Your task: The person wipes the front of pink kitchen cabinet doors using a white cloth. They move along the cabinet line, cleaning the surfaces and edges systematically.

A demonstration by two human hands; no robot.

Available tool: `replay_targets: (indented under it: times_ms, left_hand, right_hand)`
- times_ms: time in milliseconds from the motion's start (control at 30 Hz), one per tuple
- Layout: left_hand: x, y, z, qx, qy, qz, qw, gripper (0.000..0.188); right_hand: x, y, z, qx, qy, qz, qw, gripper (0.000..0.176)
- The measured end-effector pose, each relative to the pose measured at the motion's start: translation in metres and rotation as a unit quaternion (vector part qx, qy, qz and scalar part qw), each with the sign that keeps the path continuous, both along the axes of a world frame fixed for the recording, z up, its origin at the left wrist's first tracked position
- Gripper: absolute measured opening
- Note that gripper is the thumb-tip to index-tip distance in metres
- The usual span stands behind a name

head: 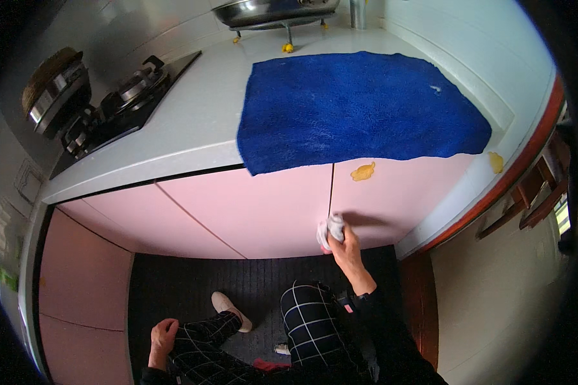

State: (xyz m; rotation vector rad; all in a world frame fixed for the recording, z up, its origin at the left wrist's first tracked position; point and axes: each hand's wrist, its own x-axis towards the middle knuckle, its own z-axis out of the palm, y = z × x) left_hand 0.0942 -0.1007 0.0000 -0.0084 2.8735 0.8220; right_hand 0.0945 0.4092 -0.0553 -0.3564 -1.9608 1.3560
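A crumpled white and pink cloth (335, 228) is bunched in my right hand (349, 250). It is up against the pink cabinet door (409, 202), low down beside the dark gap between two doors. My left hand (164, 336) rests at my bent knee in checked trousers, its fingers curled and partly hidden. Above the doors, a blue towel (361, 106) lies spread on the white countertop (197, 120), its front edge hanging over. A yellowish sticker or patch (362, 171) marks the door just under the towel.
A gas hob (130, 96) with a metal pot (60, 96) is on the left. At the back, a steel pan (274, 12) sits on a legged stand. Dark ribbed matting (173, 284) covers the floor. A reddish-brown door frame (416, 308) borders the right side.
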Motion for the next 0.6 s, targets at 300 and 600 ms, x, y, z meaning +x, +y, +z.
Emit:
replay_targets:
  times_ms: [300, 600]
  left_hand:
    - [0.0, 0.048, 0.056, 0.088, -0.091, -0.146, 0.981, 0.036]
    - [-0.01, 0.077, 0.122, 0.18, -0.035, -0.332, 0.925, 0.037]
  right_hand:
    - [-0.021, -0.022, 0.16, 0.301, 0.12, -0.254, 0.911, 0.046]
    - [-0.034, -0.05, 0.171, 0.393, -0.01, -0.317, 0.863, 0.048]
